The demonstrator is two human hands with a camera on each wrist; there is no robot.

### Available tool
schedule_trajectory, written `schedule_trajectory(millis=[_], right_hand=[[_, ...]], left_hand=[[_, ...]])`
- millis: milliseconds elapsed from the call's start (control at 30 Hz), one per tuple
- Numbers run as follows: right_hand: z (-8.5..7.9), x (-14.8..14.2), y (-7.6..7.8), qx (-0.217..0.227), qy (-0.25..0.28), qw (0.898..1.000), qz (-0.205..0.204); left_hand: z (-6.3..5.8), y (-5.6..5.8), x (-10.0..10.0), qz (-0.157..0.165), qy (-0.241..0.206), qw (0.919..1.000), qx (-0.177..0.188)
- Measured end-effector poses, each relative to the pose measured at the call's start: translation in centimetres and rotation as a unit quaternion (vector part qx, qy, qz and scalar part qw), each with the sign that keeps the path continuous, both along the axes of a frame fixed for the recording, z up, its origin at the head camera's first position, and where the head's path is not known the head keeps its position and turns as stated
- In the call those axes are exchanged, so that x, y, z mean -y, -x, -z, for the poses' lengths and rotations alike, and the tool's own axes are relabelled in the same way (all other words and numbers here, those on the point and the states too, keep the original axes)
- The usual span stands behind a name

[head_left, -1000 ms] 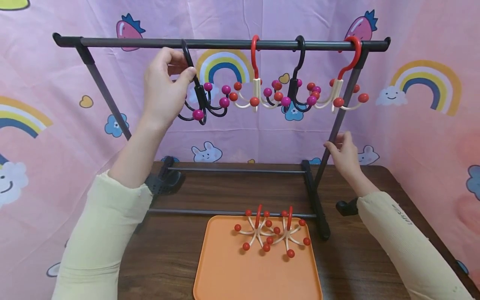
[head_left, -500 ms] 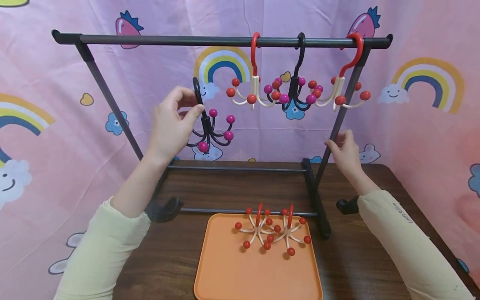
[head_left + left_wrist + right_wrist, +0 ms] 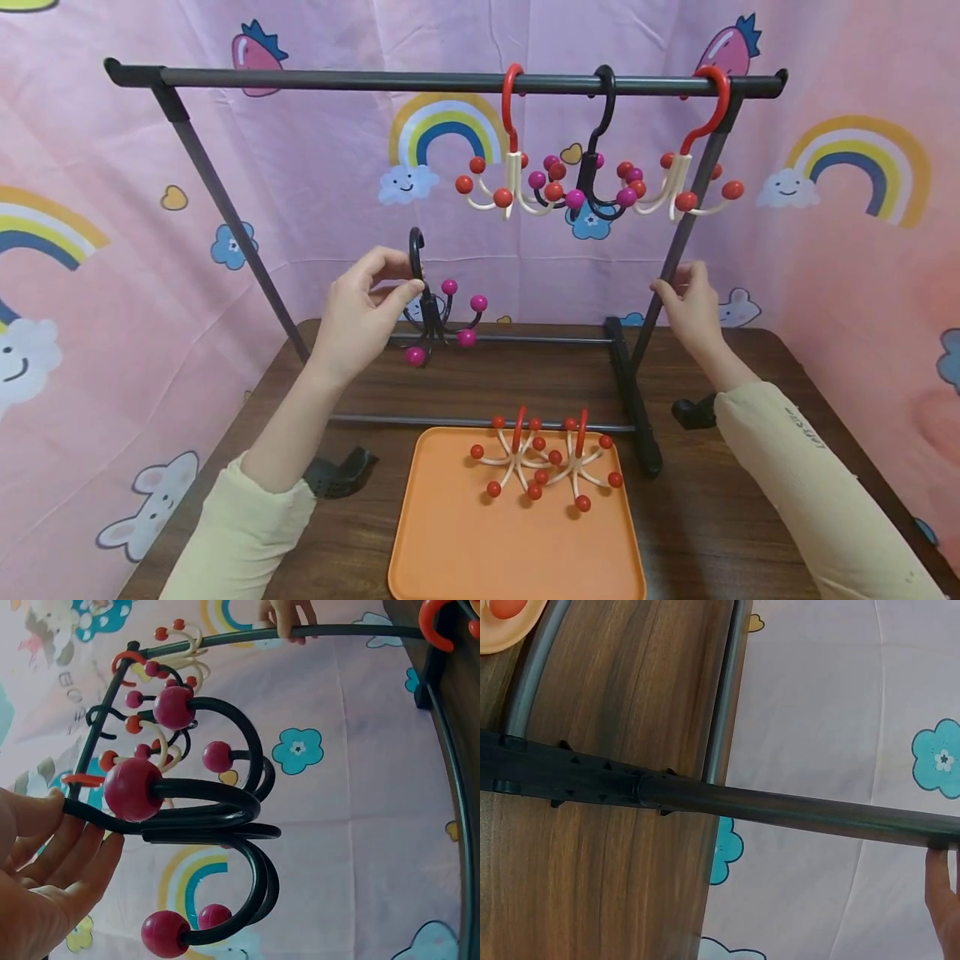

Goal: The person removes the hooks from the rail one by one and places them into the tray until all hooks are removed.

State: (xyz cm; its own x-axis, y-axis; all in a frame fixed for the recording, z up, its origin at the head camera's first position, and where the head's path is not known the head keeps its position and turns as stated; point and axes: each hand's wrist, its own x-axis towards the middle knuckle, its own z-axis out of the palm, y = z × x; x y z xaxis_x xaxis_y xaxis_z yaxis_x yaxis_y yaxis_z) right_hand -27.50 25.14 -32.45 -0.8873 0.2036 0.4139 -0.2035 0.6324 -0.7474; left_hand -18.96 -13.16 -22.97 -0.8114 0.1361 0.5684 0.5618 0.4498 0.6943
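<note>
My left hand [image 3: 363,312] pinches the neck of a black octopus-style hook hanger [image 3: 429,321] with magenta balls on its curved arms. The hanger is upright below the top rail, its hook free of it; in the left wrist view its arms [image 3: 202,817] fill the middle. With thumb and fingers, my right hand [image 3: 692,308] holds the right post [image 3: 678,242] of a dark metal rack; fingertips [image 3: 939,874] touch the post in the right wrist view. From the rail [image 3: 322,80] hang a cream-and-red hanger [image 3: 513,175], a black one [image 3: 587,175] and another cream-and-red one [image 3: 678,171].
An orange tray [image 3: 517,554] lies on the brown wooden table [image 3: 720,517], before the rack's lower bars [image 3: 412,420]. Two cream hangers with red hooks and balls [image 3: 514,458] stand at its back right. A patterned pink cloth [image 3: 330,167] surrounds the table.
The black hanger has come off the left part of the rail. My left hand has carried it down and slightly right. The right hand stays at the post.
</note>
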Motion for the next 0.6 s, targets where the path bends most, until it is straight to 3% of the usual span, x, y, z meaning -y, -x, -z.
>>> schedule_trajectory(millis=[233,600], right_hand=[[0.1,0.1,-0.1,-0.001,0.01,1.0,-0.001],[0.1,-0.1,0.0,-0.007,0.003,1.0,0.003]], left_hand=[[1.5,-1.8,-0.3,0.016,-0.018,0.9995,0.022],[6.6,-2.7,-0.1,0.034,-0.04,0.9967,0.062]])
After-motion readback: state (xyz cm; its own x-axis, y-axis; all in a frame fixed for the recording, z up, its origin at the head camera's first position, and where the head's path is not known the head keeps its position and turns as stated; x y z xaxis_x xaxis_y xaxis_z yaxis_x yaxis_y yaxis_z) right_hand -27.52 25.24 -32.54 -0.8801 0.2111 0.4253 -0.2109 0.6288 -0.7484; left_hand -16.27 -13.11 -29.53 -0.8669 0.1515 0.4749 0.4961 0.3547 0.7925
